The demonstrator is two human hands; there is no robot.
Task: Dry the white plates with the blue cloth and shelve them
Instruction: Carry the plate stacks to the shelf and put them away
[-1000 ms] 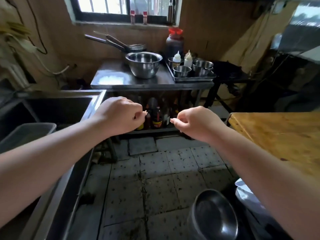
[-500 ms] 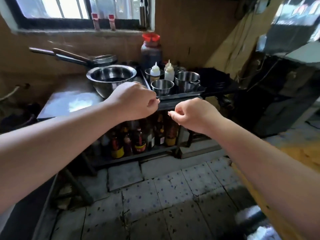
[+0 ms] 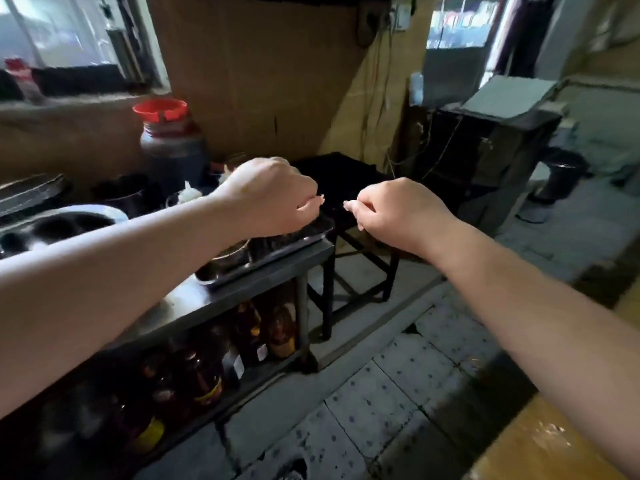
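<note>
While the view has swung right from the sink toward the dark stand at 12 o'clock, the left hand (image 3: 273, 199) and right hand (image 3: 394, 211) stay curled, each grip empty. No plates or blue cloth show; I judge the search continues.

Brown wall (image 3: 263, 81) fills 12 o'clock. Window (image 3: 69, 39) at 10 o'clock, daylight coming thru. Steel worktop (image 3: 221, 292) at 8 o'clock w/ bottles (image 3: 207, 372) on the lower shelf. Black stool (image 3: 353, 271) near centre. Grey speckled floor tiles (image 3: 374, 410) at 6 o'clock. Dark cabinet (image 3: 485, 157) at 2 o'clock. Blurry overall.
</note>
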